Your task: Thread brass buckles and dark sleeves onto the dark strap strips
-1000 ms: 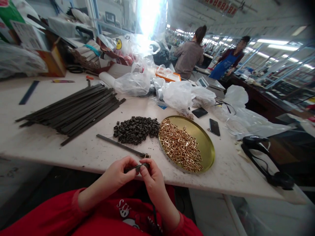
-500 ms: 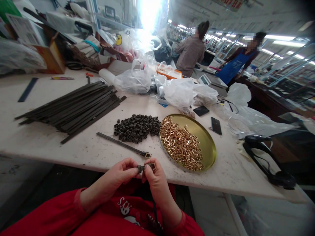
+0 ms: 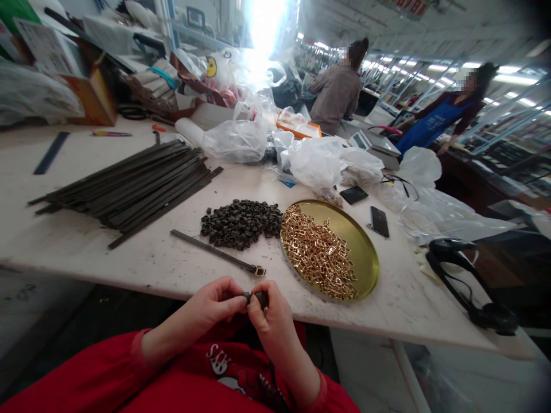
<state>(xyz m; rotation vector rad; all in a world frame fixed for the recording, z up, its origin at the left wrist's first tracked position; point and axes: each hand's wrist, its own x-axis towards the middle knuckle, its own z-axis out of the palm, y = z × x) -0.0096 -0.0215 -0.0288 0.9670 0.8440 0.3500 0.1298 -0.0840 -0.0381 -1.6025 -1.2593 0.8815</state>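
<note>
Over the table's front edge, my left hand and my right hand pinch a dark strap between thumbs and fingertips. Only a short folded piece of it shows; the fingers cover the rest. Just beyond them lies another dark strap with a gold buckle at its near end. Behind that is a heap of small dark strap loops. To its right, a round gold tray holds a pile of gold buckles.
Many long dark straps lie stacked at the left. White plastic bags crowd the back. A phone and a dark flat item lie behind the tray, black headphones at the right. Two people stand beyond the table.
The right fingers have turned and closed further over the strap, and the gold buckle seen at its end is now hidden. In the background, the person in the blue apron has shifted right.
</note>
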